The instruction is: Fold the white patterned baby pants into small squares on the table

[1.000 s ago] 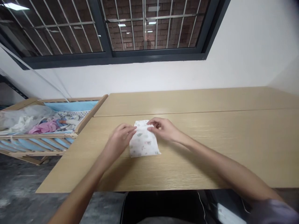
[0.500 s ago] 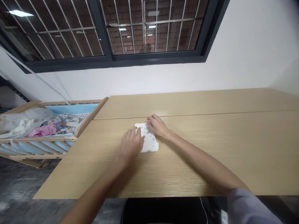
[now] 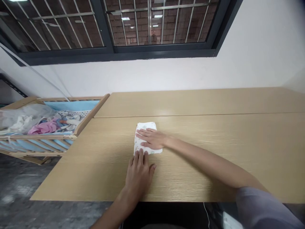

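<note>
A small white cloth with a faint print lies folded into a flat, roughly square shape on the wooden table. My right hand rests flat across its middle, fingers stretched toward the left and covering part of the print. Below it, my left hand lies palm down on the table, fingers extended, with the fingertips at the cloth's near left edge. Neither hand grasps anything.
To the left stands a wooden crib with blue lining, holding a pink cloth, other fabrics and a clear plastic bag. A barred window is in the white wall behind the table. A seam runs across the tabletop.
My right hand has gone from the cloth's far edge to lying flat on its middle. My left hand has drawn back toward me and opened out. The cloth now looks squarer and flatter.
</note>
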Motion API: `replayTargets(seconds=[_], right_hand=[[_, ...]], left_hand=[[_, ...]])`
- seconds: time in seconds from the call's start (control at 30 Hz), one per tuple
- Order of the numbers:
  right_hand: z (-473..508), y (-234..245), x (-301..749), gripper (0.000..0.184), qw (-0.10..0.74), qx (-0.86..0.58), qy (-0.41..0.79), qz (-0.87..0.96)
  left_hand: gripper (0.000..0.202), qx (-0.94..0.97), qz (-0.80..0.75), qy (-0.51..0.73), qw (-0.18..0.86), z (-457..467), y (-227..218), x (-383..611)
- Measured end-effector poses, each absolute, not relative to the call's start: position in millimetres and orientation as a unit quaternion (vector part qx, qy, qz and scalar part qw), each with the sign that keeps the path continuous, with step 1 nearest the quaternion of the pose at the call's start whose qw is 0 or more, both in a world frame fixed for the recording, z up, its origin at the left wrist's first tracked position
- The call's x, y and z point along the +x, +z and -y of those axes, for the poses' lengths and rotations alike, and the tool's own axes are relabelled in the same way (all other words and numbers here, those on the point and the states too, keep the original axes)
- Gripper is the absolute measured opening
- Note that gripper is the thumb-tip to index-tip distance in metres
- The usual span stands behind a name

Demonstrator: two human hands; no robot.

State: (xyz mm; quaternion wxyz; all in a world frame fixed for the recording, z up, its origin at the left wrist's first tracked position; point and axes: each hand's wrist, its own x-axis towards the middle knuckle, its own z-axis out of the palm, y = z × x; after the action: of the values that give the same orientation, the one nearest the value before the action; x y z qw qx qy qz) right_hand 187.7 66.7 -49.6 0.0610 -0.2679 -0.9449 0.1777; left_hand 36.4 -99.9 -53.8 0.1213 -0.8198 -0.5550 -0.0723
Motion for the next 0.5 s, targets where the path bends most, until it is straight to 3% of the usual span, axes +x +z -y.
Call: replayTargets(seconds=[0.27, 0.5], right_hand=[[-105.7, -46.4, 193.1, 0.064, 0.064, -0.29, 0.165, 0.94], [-68.3, -20.4, 209.8, 0.053, 0.155, -0.309, 0.157, 0.925]], left_hand=[[0.051, -0.822, 0.557, -0.079, 0.09, 99.7, -52.7, 34.6], [0.03, -0.857, 0.497, -0.129, -0.027, 75.1, -30.9, -7.2]])
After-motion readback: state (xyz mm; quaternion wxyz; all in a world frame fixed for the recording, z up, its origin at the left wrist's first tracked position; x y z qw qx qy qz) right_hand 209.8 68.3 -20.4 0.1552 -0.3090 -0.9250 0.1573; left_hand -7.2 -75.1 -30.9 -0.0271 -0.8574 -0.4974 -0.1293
